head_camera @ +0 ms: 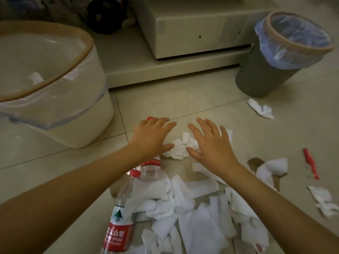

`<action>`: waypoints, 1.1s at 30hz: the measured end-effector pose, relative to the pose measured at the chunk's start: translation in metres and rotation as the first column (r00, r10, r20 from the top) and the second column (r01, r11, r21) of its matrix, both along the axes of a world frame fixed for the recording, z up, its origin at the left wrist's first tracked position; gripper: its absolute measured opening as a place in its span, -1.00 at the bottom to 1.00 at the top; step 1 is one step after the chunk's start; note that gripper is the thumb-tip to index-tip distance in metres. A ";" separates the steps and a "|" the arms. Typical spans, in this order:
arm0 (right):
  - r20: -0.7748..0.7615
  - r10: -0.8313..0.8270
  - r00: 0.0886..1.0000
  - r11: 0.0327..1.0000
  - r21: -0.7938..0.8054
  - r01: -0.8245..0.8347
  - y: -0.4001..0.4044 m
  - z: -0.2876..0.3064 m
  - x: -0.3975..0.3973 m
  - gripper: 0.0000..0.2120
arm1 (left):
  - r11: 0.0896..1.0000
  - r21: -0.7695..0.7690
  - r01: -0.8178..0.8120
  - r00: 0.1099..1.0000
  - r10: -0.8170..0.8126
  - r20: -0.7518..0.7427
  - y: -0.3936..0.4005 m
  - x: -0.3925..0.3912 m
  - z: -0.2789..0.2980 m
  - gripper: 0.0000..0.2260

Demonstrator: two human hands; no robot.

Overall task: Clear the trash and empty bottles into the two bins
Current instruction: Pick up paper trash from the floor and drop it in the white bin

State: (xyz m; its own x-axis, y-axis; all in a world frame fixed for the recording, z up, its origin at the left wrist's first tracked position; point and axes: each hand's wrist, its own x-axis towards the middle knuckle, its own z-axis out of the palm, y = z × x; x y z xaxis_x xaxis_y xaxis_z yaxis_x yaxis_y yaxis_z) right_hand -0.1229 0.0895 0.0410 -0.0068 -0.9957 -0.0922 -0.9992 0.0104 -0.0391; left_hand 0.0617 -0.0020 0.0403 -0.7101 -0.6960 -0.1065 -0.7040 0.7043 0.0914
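A crumpled tissue was flanked by the left hand and right hand, both spread, nothing gripped; light and soft, it could likely be pinched anywhere.

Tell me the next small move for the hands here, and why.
Probably bring both hands together around the crumpled tissue and lift it. The left hand and right hand are open, flanking it, thumbs at its edges, gripping nothing. The white bin sits close on the left and already holds a tissue, so it looks like the destination.
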 end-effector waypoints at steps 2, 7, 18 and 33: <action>0.011 -0.024 1.000 0.999 0.026 0.023 0.011 -0.009 -0.012 -0.33 | 0.999 0.012 0.032 0.999 -0.032 0.022 0.003 -0.013 -0.013 -0.35; -0.002 -0.098 0.995 0.990 0.104 0.098 0.029 -0.029 -0.040 -0.32 | 0.987 0.144 0.069 0.997 -0.075 0.034 0.006 -0.047 -0.040 -0.30; -0.057 -0.070 0.996 0.935 0.344 0.085 0.027 -0.074 -0.080 0.14 | 0.884 0.468 -0.012 0.985 -0.071 0.159 0.034 -0.094 -0.102 0.04; -0.105 -0.165 0.981 0.892 0.408 0.194 -0.008 -0.090 -0.116 0.29 | 0.947 0.321 0.017 0.999 -0.025 0.021 0.055 -0.123 -0.113 -0.21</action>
